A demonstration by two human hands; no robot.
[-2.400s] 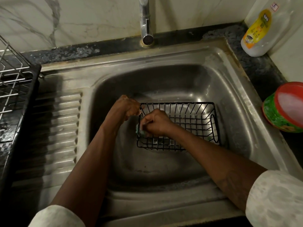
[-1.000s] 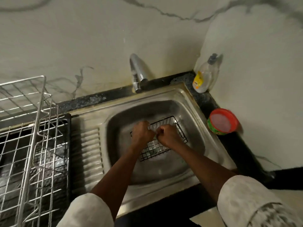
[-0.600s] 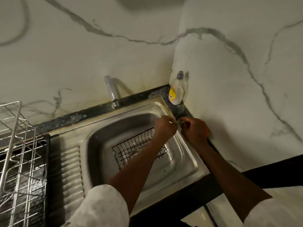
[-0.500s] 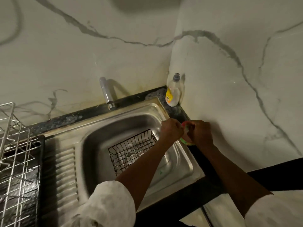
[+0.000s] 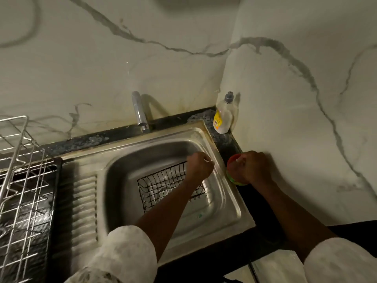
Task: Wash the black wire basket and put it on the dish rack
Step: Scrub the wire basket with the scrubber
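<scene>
The black wire basket [image 5: 163,186] lies flat on the bottom of the steel sink [image 5: 234,203]. My left hand [image 5: 201,166] hovers over the basket's far right corner with its fingers curled, and nothing shows in it. My right hand [image 5: 252,167] is off to the right of the sink, with its fingers curled down into a red and green soap tub [image 5: 231,160] on the dark counter. The green scrub pad it held earlier is hidden under the fingers. The white wire dish rack [image 5: 22,180] stands at the far left on a black tray.
A chrome tap [image 5: 139,113] rises behind the sink. A dish soap bottle [image 5: 223,117] stands in the back right corner against the marble wall. The ribbed drainboard [image 5: 85,201] lies between the sink and the rack.
Both hands left the basket and went right to the soap tub. My left hand has since drawn back over the sink, while the right stays at the tub. The view has pulled back and up.
</scene>
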